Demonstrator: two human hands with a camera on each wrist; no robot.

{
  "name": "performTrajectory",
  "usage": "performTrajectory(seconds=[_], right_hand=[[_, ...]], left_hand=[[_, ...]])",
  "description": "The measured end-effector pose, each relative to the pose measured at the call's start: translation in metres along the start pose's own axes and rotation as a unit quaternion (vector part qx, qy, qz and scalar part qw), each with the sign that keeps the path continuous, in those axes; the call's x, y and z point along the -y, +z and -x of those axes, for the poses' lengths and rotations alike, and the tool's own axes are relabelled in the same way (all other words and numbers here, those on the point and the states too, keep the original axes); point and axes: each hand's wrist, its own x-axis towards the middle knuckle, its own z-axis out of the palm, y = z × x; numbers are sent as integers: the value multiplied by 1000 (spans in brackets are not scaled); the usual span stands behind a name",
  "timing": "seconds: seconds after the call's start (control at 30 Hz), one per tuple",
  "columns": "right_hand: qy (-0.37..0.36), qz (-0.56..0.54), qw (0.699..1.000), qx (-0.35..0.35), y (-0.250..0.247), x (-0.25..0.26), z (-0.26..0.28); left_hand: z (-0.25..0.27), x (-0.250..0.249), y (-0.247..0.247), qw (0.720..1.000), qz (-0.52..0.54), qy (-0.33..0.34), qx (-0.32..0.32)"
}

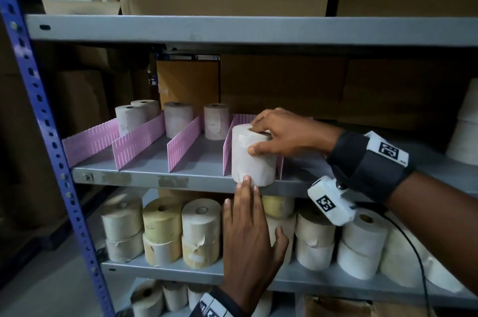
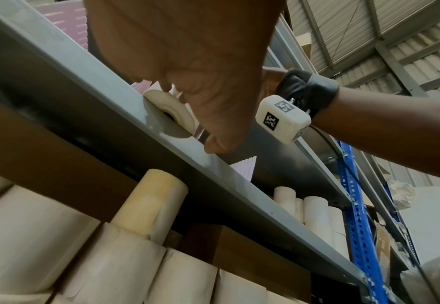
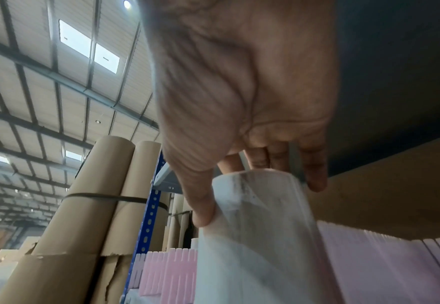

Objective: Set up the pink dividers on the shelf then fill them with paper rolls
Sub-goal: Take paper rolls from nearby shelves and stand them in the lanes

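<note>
Right hand [image 1: 282, 133] clamps paper roll [image 1: 252, 156] at frame centre (steering between pink dividers [image 1: 227, 146]); left hand [image 1: 248, 234] flat, fingertips steadying base.

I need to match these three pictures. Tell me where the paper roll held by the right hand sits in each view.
Head: the paper roll stands centre, at the shelf's front edge between pink dividers, right hand on top.
Left wrist: only its underside shows, upper centre, overhanging the grey shelf edge.
Right wrist: it fills the lower centre, below the palm.
Shared landmark: the pink dividers.
</note>
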Motion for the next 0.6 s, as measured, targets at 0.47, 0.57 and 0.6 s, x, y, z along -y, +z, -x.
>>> performTrajectory(seconds=[0.47,0.57,0.6], right_hand=[[94,59,991,72,-3,-34,-72],[105,39,991,74,1,-46,-87],[104,32,992,70,3,-49,-91]], left_hand=[[-35,25,25,997,-34,52,-40],[-43,31,24,994,-51,70,-60],[-45,32,23,993,-57,79,-64]])
